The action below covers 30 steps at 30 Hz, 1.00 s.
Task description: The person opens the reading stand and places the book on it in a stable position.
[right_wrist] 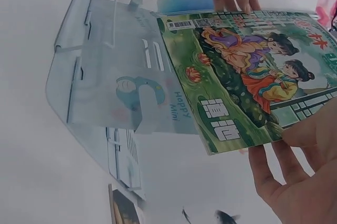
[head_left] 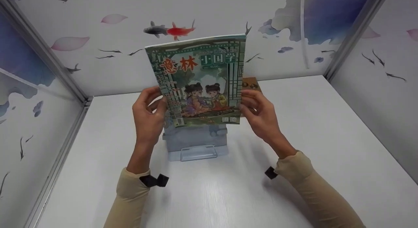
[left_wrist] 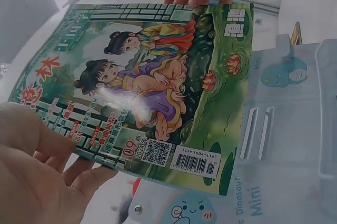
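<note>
A green illustrated magazine (head_left: 209,74), its cover showing two children in robes, is held up by its two side edges. My left hand (head_left: 148,113) pinches the left edge between thumb and fingers; the right hand (head_left: 261,113) pinches the opposite edge the same way. Below and behind the magazine stands a pale blue book stand (head_left: 196,141), printed with little dinosaurs as the left wrist view shows. Most of its upper part is hidden by the magazine in the head view. In the right wrist view the magazine (right_wrist: 253,71) overlaps the stand's panel (right_wrist: 121,71).
A brown wooden object (head_left: 251,84) is partly visible behind the magazine, near the right hand. The white table (head_left: 209,195) meets wall panels (head_left: 107,64) painted with fish and petals at its back and sides.
</note>
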Available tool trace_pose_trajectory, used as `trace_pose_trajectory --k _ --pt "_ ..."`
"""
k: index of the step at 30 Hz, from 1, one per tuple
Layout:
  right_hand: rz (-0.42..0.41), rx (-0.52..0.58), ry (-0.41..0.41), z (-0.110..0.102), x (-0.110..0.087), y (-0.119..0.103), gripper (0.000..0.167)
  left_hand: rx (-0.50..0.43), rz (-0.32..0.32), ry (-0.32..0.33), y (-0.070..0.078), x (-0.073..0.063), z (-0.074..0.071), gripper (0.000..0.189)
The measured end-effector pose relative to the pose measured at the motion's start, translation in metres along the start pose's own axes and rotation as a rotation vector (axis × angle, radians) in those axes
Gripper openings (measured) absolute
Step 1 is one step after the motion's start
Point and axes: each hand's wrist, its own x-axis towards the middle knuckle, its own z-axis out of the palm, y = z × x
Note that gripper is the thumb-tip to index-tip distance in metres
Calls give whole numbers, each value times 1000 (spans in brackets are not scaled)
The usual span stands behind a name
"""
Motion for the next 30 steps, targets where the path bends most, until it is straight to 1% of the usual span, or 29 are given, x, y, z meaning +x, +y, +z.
trace_pose_trajectory --k 2,4,8,11,14,20,25,30 --pt "-18 -6 11 6 4 0 40 -12 -14 14 -1 2 -4 33" --pt "-26 -20 20 13 8 1 37 -14 -28 25 -3 3 -7 34" --pt "-19 -20 28 23 15 7 37 3 -51 31 -4 4 -13 35" --pt "-3 4 16 28 17 13 37 18 -56 28 -6 5 -17 34" --pt "15 5 5 30 17 19 38 31 -53 16 -10 6 -20 34" --pt "17 -32 -17 31 15 28 37 56 -58 -24 -20 4 -24 34" --pt "23 -89 -41 35 14 31 35 85 -87 -30 -23 1 -30 36" --pt "34 -160 -29 37 11 33 35 88 -129 -66 -28 0 -32 36"
